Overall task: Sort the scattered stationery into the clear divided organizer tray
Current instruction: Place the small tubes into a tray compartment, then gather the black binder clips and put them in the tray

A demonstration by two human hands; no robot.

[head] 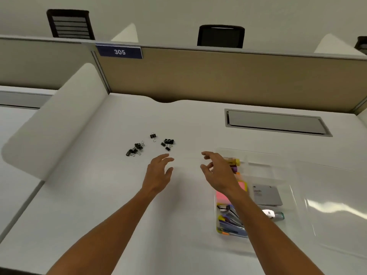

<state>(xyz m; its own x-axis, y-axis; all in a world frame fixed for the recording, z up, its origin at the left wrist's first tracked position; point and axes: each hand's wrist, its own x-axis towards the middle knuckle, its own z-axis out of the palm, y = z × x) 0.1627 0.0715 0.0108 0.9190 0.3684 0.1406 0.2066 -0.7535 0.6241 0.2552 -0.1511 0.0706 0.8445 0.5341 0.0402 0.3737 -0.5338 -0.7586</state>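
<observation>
Already sorted: highlighters [235, 165], pink sticky notes [222, 195], a grey card [266, 195] and a heap of staplers or similar tools [231, 221] are seen inside the clear organizer tray [286, 165], at the lower right of the frame.
Still loose: black binder clips [167, 143] are left scattered on the white surface [99, 195] at the frame's centre, in a left cluster [135, 149], a single clip [153, 135] and a right cluster.
Left hand [158, 171]: held empty with fingers spread, just below the clips, nothing touched.
Right hand [216, 171]: held empty with fingers loosely curled and apart, over the tray's left edge.
Progress: most of the task is judged done; only the clips are left to be gathered and placed in a compartment.
</observation>
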